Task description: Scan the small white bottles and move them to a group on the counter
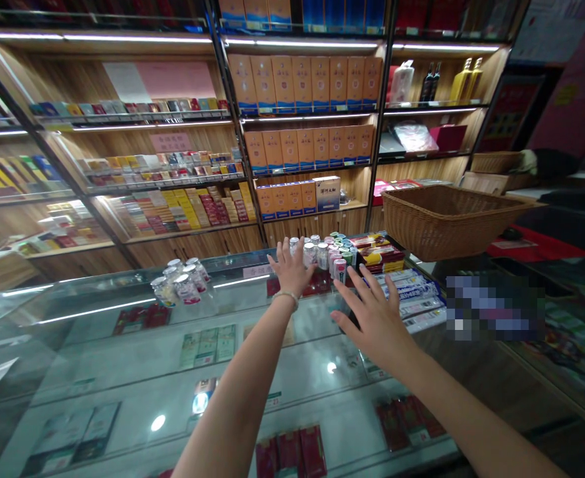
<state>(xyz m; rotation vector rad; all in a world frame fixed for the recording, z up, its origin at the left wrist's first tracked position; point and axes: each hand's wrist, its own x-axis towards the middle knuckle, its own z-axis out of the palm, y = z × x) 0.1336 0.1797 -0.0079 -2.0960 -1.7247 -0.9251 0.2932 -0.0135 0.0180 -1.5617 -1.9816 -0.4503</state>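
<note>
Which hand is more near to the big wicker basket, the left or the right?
The right hand: it is in front of the wicker basket and to its left. The left hand is farther left, by the small silver-topped containers.

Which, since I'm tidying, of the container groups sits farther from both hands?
The smaller group at left, apart; the larger group is near the left hand and right hand.

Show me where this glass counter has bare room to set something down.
Bare glass counter shows between the left cluster of containers and the left hand, and more widely left of the left forearm; the green packs there lie under the glass. It is crowded near the right hand: the right cluster of containers, yellow-and-red packs, blue-and-white packs.
</note>
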